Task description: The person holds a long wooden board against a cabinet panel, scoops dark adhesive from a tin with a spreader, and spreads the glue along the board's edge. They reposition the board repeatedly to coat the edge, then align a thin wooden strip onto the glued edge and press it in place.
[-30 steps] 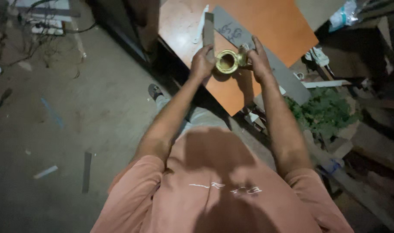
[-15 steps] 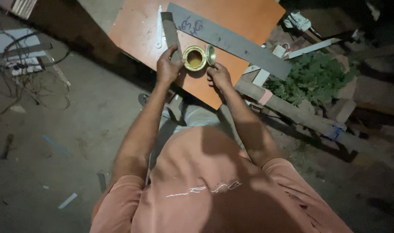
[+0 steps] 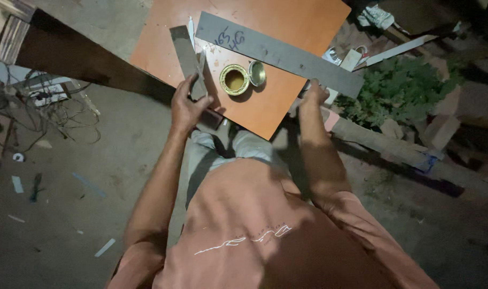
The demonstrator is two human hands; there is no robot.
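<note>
"What's the left hand [image 3: 186,109] got?"
"A short grey strip [image 3: 186,56], flat on the orange surface [image 3: 286,21], near end pinched."
"And the right hand [image 3: 313,95]?"
"Touching the long grey strip's [image 3: 278,52] end; open tin [image 3: 235,79] between."

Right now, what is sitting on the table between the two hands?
In the head view, an open round tin with its lid beside it sits between the left hand and right hand.

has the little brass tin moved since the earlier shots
Yes. The brass tin was held up between both hands before; now it sits open on the orange board, just below the long grey strip, with both hands off it.
</note>
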